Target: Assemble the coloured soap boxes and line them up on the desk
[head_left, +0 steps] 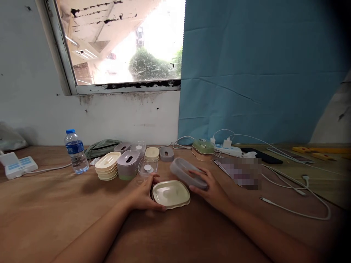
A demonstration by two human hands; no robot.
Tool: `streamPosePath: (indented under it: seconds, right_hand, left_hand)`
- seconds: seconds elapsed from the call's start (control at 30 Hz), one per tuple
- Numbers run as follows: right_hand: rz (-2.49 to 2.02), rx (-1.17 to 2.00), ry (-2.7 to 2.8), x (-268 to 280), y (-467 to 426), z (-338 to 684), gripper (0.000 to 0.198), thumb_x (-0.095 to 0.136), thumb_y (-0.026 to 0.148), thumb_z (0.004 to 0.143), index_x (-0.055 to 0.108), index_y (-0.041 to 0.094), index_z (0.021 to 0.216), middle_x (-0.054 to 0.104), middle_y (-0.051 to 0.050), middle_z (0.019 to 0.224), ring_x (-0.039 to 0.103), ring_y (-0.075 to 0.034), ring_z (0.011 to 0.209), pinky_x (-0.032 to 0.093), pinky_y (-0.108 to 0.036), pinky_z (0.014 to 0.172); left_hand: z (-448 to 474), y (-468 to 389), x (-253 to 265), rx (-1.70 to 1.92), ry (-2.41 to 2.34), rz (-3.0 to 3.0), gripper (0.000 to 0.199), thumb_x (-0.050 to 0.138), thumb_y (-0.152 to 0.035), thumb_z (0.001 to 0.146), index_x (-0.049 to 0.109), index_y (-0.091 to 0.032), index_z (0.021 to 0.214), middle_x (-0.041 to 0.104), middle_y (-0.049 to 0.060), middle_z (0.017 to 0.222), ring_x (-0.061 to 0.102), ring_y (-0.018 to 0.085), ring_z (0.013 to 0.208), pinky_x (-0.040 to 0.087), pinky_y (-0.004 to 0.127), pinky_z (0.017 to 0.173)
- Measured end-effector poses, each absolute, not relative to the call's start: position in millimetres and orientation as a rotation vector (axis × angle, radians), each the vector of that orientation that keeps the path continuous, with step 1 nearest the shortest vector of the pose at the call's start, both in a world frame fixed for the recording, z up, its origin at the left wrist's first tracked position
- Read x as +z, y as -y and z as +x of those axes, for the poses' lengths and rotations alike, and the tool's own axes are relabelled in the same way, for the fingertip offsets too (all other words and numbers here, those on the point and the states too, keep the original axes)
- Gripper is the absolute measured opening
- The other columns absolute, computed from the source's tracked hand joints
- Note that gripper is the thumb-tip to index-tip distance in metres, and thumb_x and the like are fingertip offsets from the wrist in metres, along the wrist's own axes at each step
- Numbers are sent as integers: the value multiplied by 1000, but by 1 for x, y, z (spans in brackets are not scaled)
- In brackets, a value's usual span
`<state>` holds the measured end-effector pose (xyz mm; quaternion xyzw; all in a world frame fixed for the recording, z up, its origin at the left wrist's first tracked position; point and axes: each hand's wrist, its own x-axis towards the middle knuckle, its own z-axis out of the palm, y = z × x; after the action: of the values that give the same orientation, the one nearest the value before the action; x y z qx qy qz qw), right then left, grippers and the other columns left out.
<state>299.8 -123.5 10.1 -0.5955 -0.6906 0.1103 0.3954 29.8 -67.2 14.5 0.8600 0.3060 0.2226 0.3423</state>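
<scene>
My left hand (142, 195) grips the left side of a cream plastic lid (171, 194), thumb at the near edge and fingers at the far left. The lid is rounded, with a flat raised middle, and lies low over the table. My right hand (211, 188) is closed on a greyish-lilac rounded plastic piece (179, 171), held tilted just beyond the lid's right side. That piece is a little blurred, and whether it is a frame or a cover I cannot tell. Close behind my left hand stands a clear container (152, 168) with a white round knob.
A stack of cream lids (107, 166), a lilac slotted box (128, 164) and a grey slotted cover (166, 154) stand at the back. A water bottle (76, 155) is left of them. Rightward are a green box (203, 146), a phone (230, 171) and white cables (296, 215).
</scene>
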Motion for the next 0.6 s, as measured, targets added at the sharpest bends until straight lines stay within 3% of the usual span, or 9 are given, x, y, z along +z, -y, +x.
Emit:
streamPosePath:
  seconds: [0.2, 0.37, 0.5, 0.6]
  right_hand:
    - [-1879, 194, 1649, 2, 103, 328, 56, 60, 56, 63, 58, 22, 107, 44, -11, 116, 49, -29, 105, 38, -43, 91]
    - [-1910, 237, 1832, 1, 103, 340, 69, 67, 44, 58, 50, 22, 120, 36, -13, 129, 39, -35, 116, 33, -47, 95]
    - [-1725, 361, 2020, 12, 109, 349, 56, 65, 37, 63, 54, 27, 117, 27, -8, 138, 34, -33, 122, 30, -46, 99]
    - [-1498, 456, 2202, 20, 111, 354, 45, 62, 42, 68, 59, 29, 111, 40, -5, 132, 38, -30, 120, 30, -44, 100]
  left_hand:
    - [26, 67, 17, 531, -862, 2360, 81, 74, -48, 47, 39, -19, 115, 45, 8, 120, 41, 26, 112, 33, 37, 95]
    - [26, 67, 19, 518, -864, 2380, 80, 74, -47, 48, 40, -21, 115, 48, 6, 115, 43, 25, 109, 35, 36, 93]
    - [25, 68, 21, 505, -852, 2394, 75, 74, -46, 50, 42, -22, 113, 48, 6, 115, 43, 25, 109, 36, 36, 93]
    - [24, 68, 21, 504, -839, 2422, 74, 72, -46, 52, 42, -22, 114, 48, 6, 115, 43, 25, 108, 35, 36, 93]
